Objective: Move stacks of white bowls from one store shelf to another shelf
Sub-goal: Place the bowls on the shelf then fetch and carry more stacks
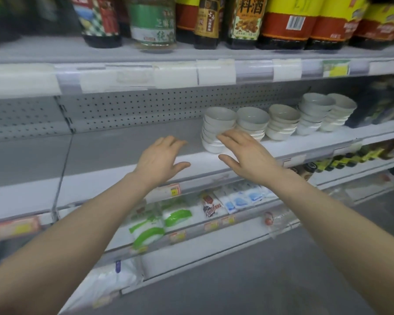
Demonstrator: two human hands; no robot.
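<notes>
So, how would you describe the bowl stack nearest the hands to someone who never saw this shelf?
Find the middle shelf, with the perforated back panel, under the sauce bottles. White bowl stacks stand in a row on its right part. Take the leftmost stack: bare shelf lies to its left, and the right hand reaches in front of it.

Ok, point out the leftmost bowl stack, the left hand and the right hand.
leftmost bowl stack (pixel 213 129): head view, side of the middle bowls.
left hand (pixel 160 159): head view, back of the hand.
right hand (pixel 249 153): head view, back of the hand.
</notes>
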